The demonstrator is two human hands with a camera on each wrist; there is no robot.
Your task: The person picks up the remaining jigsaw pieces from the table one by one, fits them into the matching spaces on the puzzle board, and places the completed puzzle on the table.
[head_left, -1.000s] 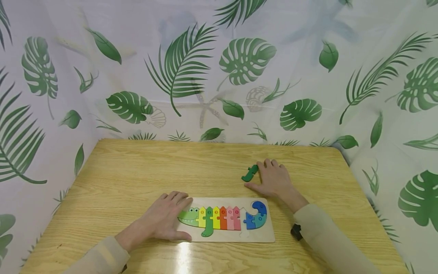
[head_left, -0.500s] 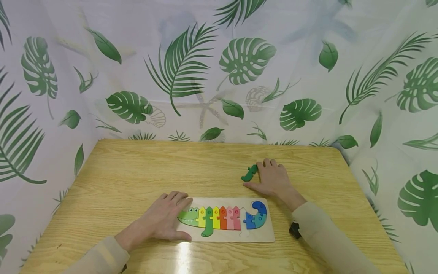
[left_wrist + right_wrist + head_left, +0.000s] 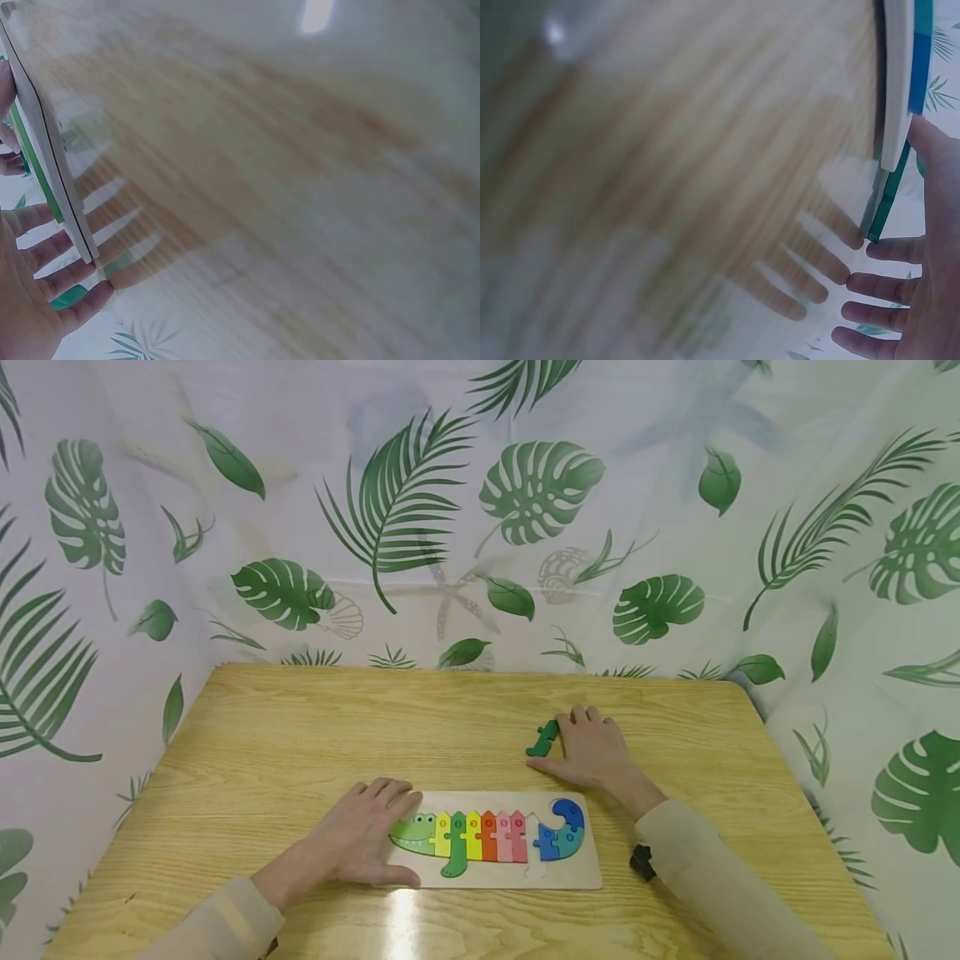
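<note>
A wooden puzzle board (image 3: pixel 517 878) with a crocodile puzzle lies at the front middle of the table. The light green head, several colored body pieces and the blue tail (image 3: pixel 567 842) lie in it, with a gap before the tail. My left hand (image 3: pixel 363 831) rests across the board's left end, thumb at the near edge and fingers at the far edge. Behind the board, a dark green puzzle piece (image 3: pixel 542 740) lies on the table. My right hand (image 3: pixel 596 750) touches it with extended fingers, index fingertip by its upper end, thumb by its lower end.
The wooden table (image 3: pixel 322 718) is glossy and reflects light near its front. A leaf-patterned curtain (image 3: pixel 442 527) rises along the back and sides. A dark wrist strap (image 3: pixel 642 862) shows under the right sleeve.
My right hand and the green puzzle piece have shifted slightly left together across the table. The left hand and the board have stayed in place.
</note>
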